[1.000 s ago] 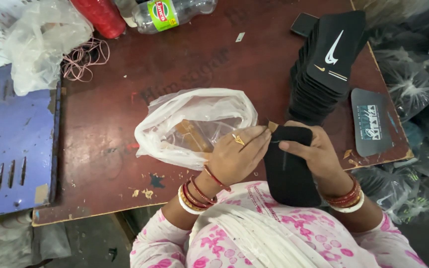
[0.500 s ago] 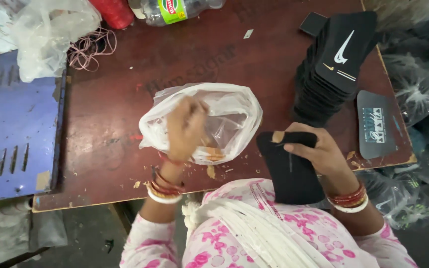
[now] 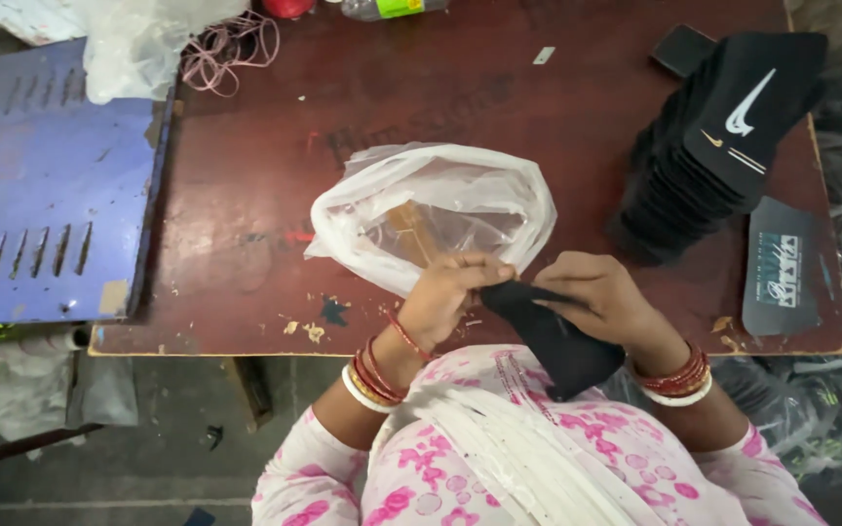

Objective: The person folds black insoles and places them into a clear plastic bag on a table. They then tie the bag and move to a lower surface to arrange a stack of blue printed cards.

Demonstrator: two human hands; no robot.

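Over the near edge of the table (image 3: 246, 253), just before a clear plastic bag (image 3: 431, 209), the left hand (image 3: 450, 297) and right hand (image 3: 601, 297) both pinch the top of a black sock (image 3: 553, 341), seemingly soft, light and limp, best gripped at its opening.

A single head-worn camera looks steeply down, at close range, onto the desk (image 3: 538, 107) and the wearer's lap.

plastic bag (image 3: 440, 200) blocks ahead; left open.
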